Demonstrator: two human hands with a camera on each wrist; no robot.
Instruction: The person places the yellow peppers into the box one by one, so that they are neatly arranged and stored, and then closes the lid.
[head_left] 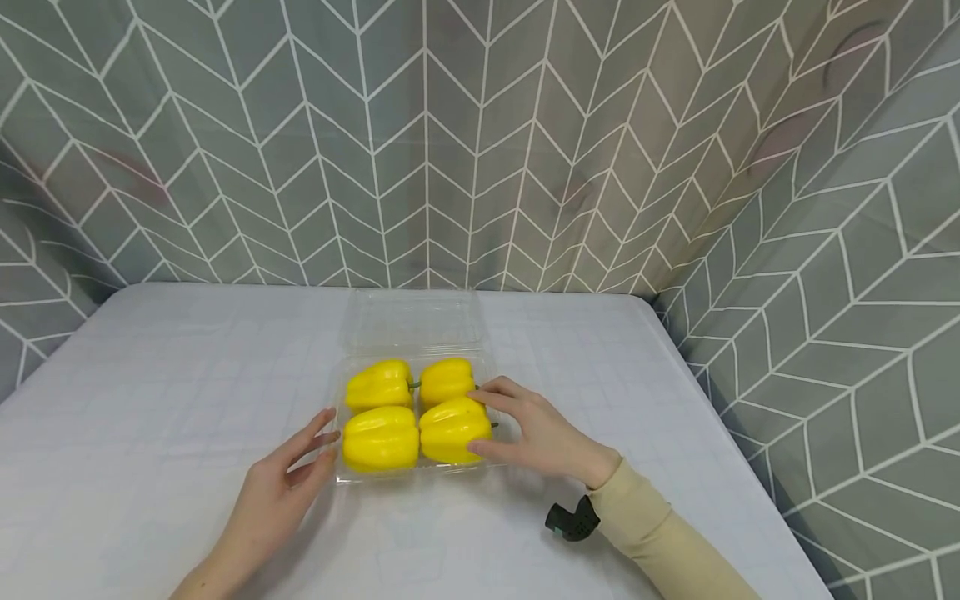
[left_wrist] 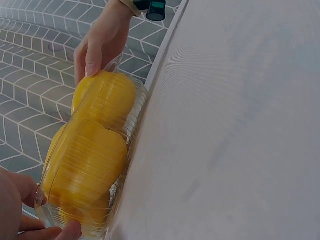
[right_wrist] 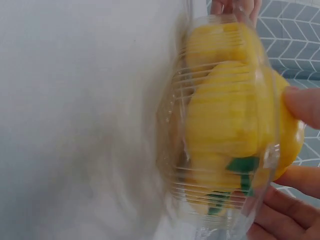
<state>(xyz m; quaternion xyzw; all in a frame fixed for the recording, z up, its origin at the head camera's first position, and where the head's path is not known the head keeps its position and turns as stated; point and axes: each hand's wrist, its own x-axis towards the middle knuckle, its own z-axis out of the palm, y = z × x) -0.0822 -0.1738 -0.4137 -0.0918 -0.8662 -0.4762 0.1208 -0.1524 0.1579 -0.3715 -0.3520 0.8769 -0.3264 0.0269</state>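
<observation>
Left hand (head_left: 288, 471) open at 9 o'clock of clear plastic clamshell tray (head_left: 347, 475); right hand (head_left: 543, 437) gripping front-right yellow bell pepper (head_left: 452, 429). Better seating it level, gently.

Table (head_left: 187, 375) w/ a pale grey-white cloth, faint grid pattern, set into a corner of hanging grey chevron fabric. Directly on it: a clear plastic tray (head_left: 411, 329), lid open & lying flat toward the back, approx centre of the table. Both forearms rest on the cloth at the near edge.

open lid (head_left: 415, 321) behind, bare table (head_left: 150, 400) beside
</observation>
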